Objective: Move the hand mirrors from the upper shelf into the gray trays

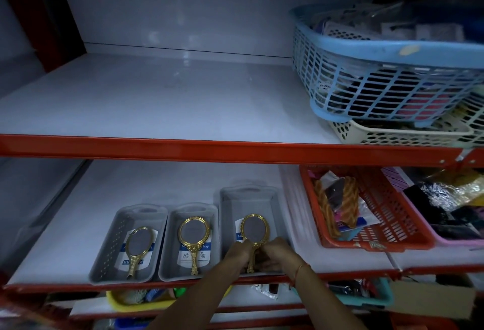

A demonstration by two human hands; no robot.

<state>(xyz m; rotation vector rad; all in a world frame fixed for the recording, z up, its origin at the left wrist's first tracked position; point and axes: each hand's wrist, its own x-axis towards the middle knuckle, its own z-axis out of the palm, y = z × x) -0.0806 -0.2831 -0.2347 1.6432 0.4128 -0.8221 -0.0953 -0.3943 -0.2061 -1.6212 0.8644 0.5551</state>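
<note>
Three gray trays stand side by side on the lower shelf: left tray, middle tray, right tray. A gold hand mirror lies in the left tray and another gold mirror lies in the middle one. A third gold mirror is in the right tray, its handle held between my left hand and my right hand. The upper shelf shows no mirrors.
A blue basket sits on a cream basket at the right of the upper shelf. A red basket with goods and a pink tray stand right of the gray trays. Yellow and teal bins sit on the shelf below.
</note>
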